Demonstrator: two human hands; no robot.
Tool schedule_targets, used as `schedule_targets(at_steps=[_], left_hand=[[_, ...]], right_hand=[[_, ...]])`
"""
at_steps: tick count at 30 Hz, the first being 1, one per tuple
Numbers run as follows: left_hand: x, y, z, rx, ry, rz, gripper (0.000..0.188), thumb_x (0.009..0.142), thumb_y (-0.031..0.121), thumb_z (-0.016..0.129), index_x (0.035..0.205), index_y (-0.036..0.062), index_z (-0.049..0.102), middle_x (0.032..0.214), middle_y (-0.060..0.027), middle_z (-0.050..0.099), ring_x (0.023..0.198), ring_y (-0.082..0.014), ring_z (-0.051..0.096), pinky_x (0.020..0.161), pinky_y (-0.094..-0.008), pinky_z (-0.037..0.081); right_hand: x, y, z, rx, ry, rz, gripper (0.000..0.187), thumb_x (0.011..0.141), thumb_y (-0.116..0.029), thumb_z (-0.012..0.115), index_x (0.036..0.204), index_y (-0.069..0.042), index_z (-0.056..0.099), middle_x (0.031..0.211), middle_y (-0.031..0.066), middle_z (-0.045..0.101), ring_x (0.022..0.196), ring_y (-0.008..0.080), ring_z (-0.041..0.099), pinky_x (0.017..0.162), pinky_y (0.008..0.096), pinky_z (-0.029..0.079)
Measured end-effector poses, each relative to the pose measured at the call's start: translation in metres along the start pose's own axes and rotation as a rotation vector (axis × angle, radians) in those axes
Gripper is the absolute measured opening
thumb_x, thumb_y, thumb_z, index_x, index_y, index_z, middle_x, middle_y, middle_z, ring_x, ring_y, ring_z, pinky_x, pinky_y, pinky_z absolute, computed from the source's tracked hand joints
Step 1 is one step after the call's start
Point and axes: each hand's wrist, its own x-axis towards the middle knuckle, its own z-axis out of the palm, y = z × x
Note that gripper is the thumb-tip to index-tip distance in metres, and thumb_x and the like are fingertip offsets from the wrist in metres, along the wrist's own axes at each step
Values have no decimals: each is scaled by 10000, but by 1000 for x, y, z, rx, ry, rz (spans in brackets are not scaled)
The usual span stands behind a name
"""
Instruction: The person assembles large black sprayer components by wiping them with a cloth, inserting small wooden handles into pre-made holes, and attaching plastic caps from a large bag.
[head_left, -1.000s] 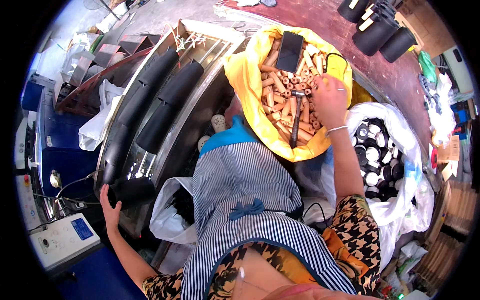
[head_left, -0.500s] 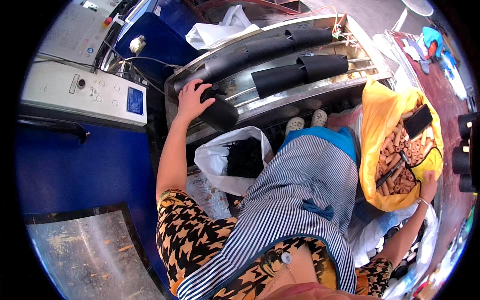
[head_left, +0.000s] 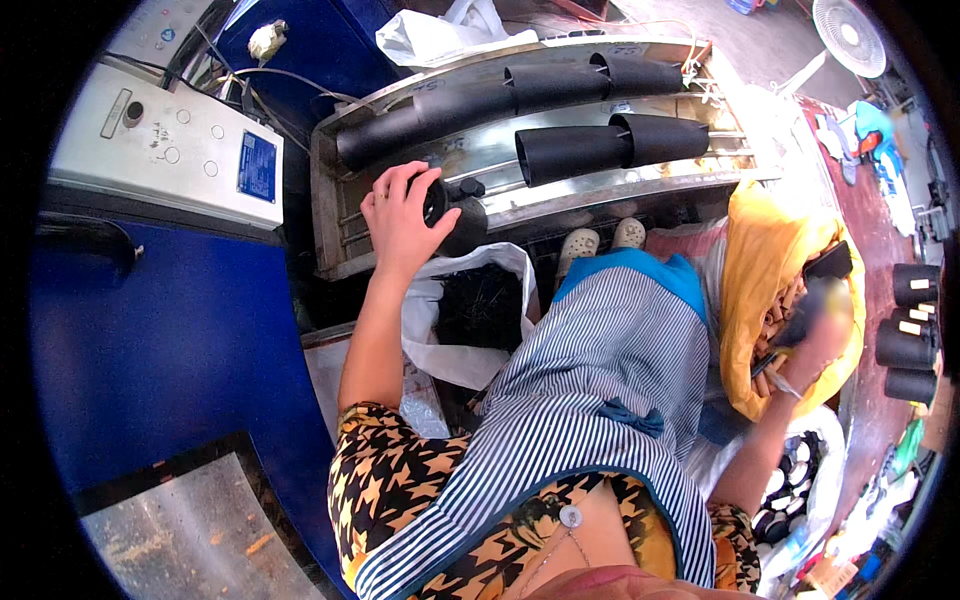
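Observation:
My left hand [head_left: 405,215] is closed round the rim of a short black cylinder [head_left: 466,230]. A small black knob-like piece [head_left: 466,188] shows beside its fingers. The cylinder is at the front left edge of a long metal tray, partly hidden by the hand. My right hand [head_left: 824,340], smeared by motion, is over a yellow bag [head_left: 748,230] of tan tube-shaped pieces [head_left: 770,325]. A blurred dark shape is against its fingers; I cannot make out what it is or whether it is held. A black phone-like slab [head_left: 830,262] lies on the pieces.
Black tubes [head_left: 460,105] lie in two rows on rails in the metal tray [head_left: 640,182]. Below it is a white sack [head_left: 450,365] with black material. A white control box [head_left: 190,150] stands at left, a fan [head_left: 848,38] far right. More black cylinders [head_left: 905,340] are at the right edge.
My right hand has moved from the yellow bag's right edge inward over its contents. My left hand has shifted slightly right and down with the black cylinder, now gripping near its rim. The view has shifted.

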Motion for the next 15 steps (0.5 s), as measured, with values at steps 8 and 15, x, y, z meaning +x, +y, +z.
schedule_targets(at_steps=[8,15], left_hand=[[5,1,6,-30,45,50,578,680,301,796,1210,167,609,1269,11,524,1239,-252,448,993,-462,339],[0,-3,15,20,62,66,519,664,336,736,1134,141,633,1272,-5,537,1253,-252,446,1002,-492,312]], right_hand=[[-181,-90,327,213,-813,191,150,958,-187,565,984,-39,576,958,124,585,900,264,569,820,354,450],[-212,-134,427,296,-910,-429,149,865,-183,674,904,-55,608,1061,159,579,1006,368,561,845,407,473]])
